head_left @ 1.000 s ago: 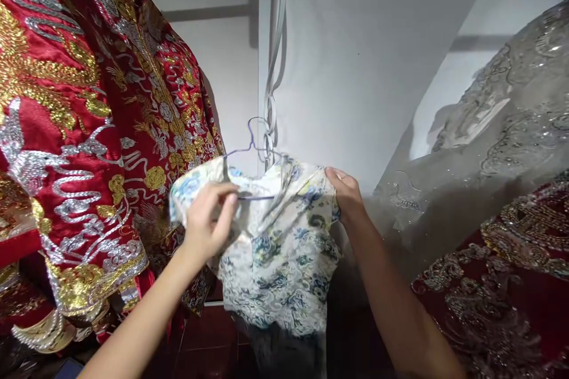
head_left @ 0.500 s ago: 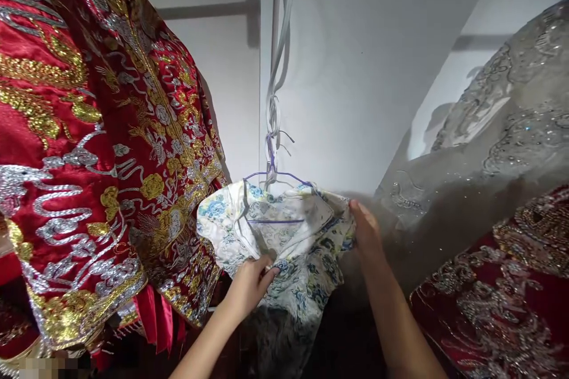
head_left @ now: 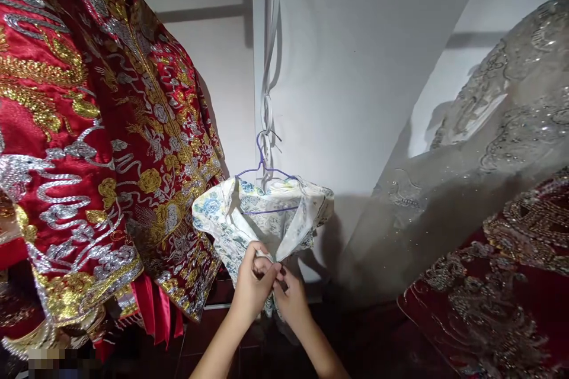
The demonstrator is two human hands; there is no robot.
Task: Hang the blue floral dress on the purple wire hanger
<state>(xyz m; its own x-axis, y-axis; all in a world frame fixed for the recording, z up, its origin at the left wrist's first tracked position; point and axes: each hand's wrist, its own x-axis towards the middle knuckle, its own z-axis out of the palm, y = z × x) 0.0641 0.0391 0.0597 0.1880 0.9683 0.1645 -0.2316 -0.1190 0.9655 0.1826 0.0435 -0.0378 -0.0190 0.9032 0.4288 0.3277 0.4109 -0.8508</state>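
A white shirt with a blue floral print [head_left: 217,207] hangs on a thin purple wire hanger [head_left: 267,170], its neckline spread in a V. My left hand [head_left: 255,278] is closed on the front edge at the bottom of the V. Right beside it, my right hand [head_left: 287,290] pinches the opposite front edge, and the fingertips of both hands meet there. Any button or fastener between the fingers is too small to make out. The hanger's hook catches a twisted white cord [head_left: 267,106] that runs down along the wall.
On the left hangs a red jacket [head_left: 151,130] with gold and silver embroidery. A pale beaded sheer gown [head_left: 524,106] hangs at the right, above a dark red beaded garment [head_left: 498,284]. Behind the shirt is a white wall panel [head_left: 338,83]. The floor below is dark.
My right hand has let go of the shirt's right shoulder and moved down and left to the front edge beside my left hand. The shirt and hanger have shifted slightly left.
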